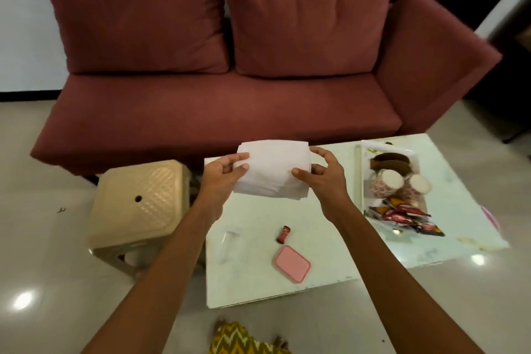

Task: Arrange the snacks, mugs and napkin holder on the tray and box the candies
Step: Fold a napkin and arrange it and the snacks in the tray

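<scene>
A stack of white napkins (273, 169) is held up above the far left part of the white table (330, 244), with my left hand (227, 172) on its left edge and my right hand (321, 172) on its right edge. On the right, a white tray (365, 181) carries a brown napkin holder (389, 162), two patterned mugs (386, 182) (416, 188) lying on their sides and several red snack packets (402, 214). One wrapped candy (284, 233) lies on the table. A pink-lidded box (292, 264) sits near the front edge. A clear container (230, 241) stands to the left.
A dark red sofa (224, 89) runs behind the table. A beige plastic stool (140, 204) stands against the table's left side. A yellow patterned cloth (241, 339) lies at the bottom. Something pink (491, 217) shows past the table's right edge.
</scene>
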